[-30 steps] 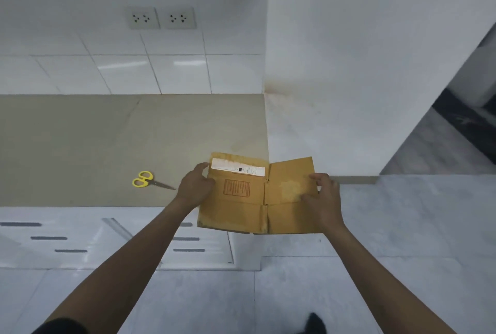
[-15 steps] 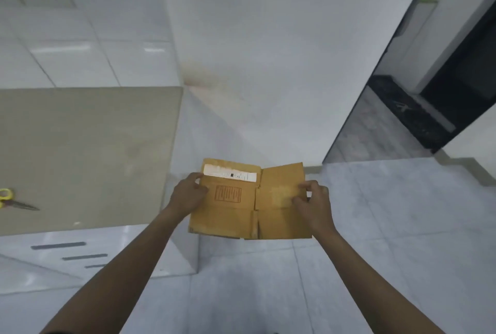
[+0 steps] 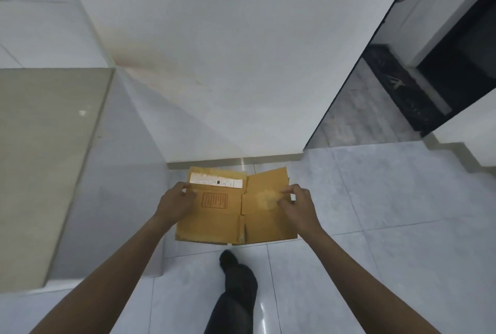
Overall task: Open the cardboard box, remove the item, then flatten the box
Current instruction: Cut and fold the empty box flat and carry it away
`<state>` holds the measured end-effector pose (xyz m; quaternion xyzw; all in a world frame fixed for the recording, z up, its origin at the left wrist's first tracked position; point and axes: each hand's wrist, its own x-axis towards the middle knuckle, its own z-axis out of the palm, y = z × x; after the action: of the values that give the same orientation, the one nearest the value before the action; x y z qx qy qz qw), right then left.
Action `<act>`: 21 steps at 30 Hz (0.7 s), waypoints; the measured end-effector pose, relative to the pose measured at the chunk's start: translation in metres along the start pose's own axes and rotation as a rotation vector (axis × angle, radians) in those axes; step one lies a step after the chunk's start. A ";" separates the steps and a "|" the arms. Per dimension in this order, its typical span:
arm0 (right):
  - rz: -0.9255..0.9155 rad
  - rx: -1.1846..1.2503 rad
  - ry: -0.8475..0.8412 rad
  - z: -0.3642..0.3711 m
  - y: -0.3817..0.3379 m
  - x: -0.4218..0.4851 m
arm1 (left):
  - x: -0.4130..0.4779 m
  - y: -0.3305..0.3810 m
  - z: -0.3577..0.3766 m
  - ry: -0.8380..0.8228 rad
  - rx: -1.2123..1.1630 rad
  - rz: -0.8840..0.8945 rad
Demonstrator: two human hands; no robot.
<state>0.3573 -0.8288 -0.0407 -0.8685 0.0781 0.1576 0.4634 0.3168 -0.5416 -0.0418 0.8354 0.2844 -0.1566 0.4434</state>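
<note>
- Two hands pinch the flattened cardboard box (image 3: pixel 236 215) in mid-air above the floor: left hand (image 3: pixel 174 203) and right hand (image 3: pixel 298 205) clamped on opposite edges.
- Likely light, stiff, creasing easily; the side edges suit gripping.

A beige countertop (image 3: pixel 40 159) fills the left side, its grey end panel (image 3: pixel 126 172) dropping to the pale tiled floor (image 3: pixel 389 226); a white wall (image 3: pixel 228 52) rises straight ahead, stained brownish near the counter's corner; a dark doorway (image 3: pixel 456 65) opens at the right; a dark-trousered leg (image 3: pixel 236 293) steps forward below, shoe foremost.
</note>
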 end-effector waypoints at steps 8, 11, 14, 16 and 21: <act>0.056 -0.104 -0.041 0.009 0.008 0.141 | 0.124 0.039 0.038 -0.045 0.026 -0.061; 0.104 -0.131 -0.060 0.022 0.027 0.185 | 0.167 0.042 0.060 -0.065 0.078 -0.097; 0.122 -0.139 -0.084 0.037 0.050 0.223 | 0.205 0.030 0.083 -0.098 0.098 -0.153; 0.119 -0.147 -0.116 0.051 0.072 0.253 | 0.236 0.015 0.102 -0.100 0.120 -0.171; 0.088 -0.167 -0.183 0.102 0.148 0.335 | 0.325 -0.036 0.165 -0.052 0.153 -0.149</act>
<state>0.6089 -0.8234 -0.3253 -0.8818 0.0603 0.2622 0.3873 0.5494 -0.5529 -0.3246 0.8391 0.3215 -0.2321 0.3725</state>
